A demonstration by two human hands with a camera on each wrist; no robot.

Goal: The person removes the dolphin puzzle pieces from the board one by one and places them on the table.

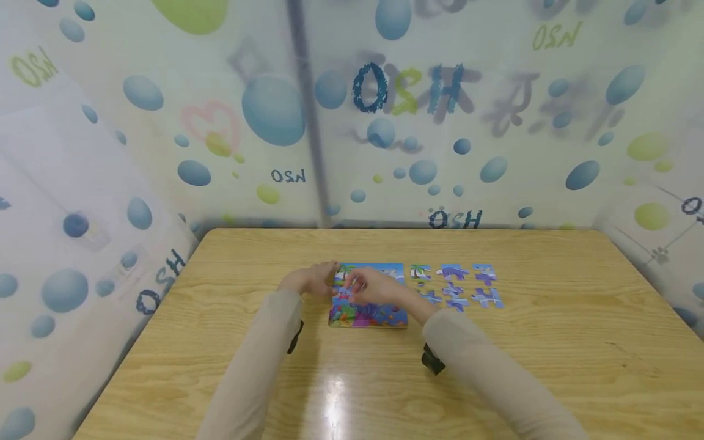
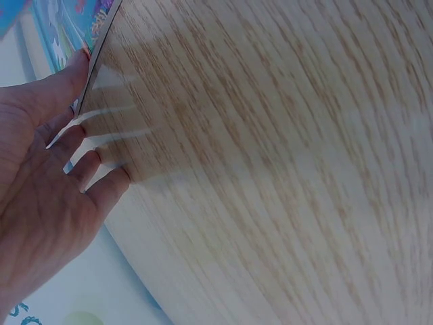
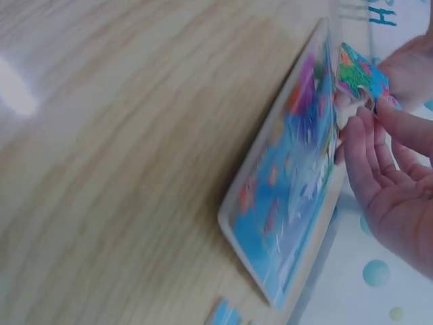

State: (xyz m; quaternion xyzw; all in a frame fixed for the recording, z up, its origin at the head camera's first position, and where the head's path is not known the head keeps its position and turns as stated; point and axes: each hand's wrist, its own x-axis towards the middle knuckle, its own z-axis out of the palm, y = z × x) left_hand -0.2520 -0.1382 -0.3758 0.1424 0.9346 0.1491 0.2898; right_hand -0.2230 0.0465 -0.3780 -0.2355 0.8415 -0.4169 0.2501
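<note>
A colourful sea-scene jigsaw board lies flat on the wooden table. My left hand holds its left edge; in the left wrist view the thumb lies against the board's rim, with the fingertips down beside it near the tabletop. Over the board, my right hand pinches a jigsaw piece between thumb and fingertips. That piece shows green, pink and blue and is raised above the board in the right wrist view. Part of the board's picture is hidden under the right hand.
Right of the board, several loose jigsaw pieces lie in rough rows, with palm and dolphin pictures. The wooden table reaches back to a patterned wall curtain. Dark bands sit at both wrists.
</note>
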